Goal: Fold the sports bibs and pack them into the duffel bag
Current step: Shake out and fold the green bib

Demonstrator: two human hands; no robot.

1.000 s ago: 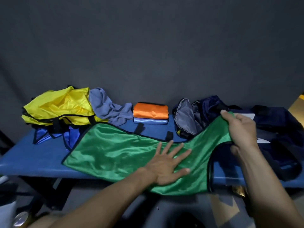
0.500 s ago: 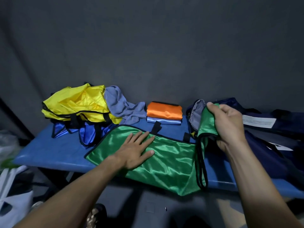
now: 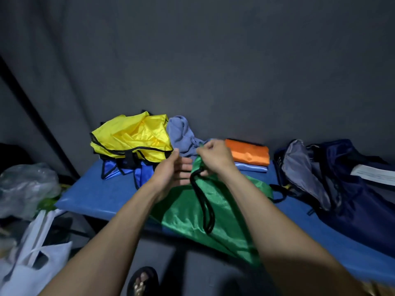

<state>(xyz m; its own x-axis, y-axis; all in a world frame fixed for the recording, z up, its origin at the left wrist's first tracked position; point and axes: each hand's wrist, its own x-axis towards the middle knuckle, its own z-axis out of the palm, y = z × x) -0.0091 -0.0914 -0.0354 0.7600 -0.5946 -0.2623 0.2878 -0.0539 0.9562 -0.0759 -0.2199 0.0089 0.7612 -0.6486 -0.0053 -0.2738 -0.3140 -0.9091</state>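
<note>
A green bib (image 3: pixel 222 212) with black trim lies doubled over on the blue bench (image 3: pixel 96 197), its lower part hanging past the front edge. My right hand (image 3: pixel 213 155) pinches its upper end, lifted above the bench. My left hand (image 3: pixel 171 171) is beside it with fingers extended toward the cloth; whether they touch it is unclear. A yellow bib (image 3: pixel 132 137) and a blue bib (image 3: pixel 119 169) sit crumpled at the back left. Folded orange (image 3: pixel 249 153) and light blue (image 3: pixel 252 167) bibs are stacked at the back. The navy duffel bag (image 3: pixel 346 189) lies unzipped on the right.
A grey-blue cloth (image 3: pixel 181 135) is bunched between the yellow bib and the folded stack. Left of the bench on the floor are a clear plastic bag (image 3: pixel 23 186) and a white tote bag (image 3: pixel 32 263). A sandalled foot (image 3: pixel 143 282) shows below. A dark wall is behind.
My right hand has carried the bib's right end leftwards over the rest, doubling it. My left hand has lifted off the cloth and come up beside the right hand. The camera has turned left.
</note>
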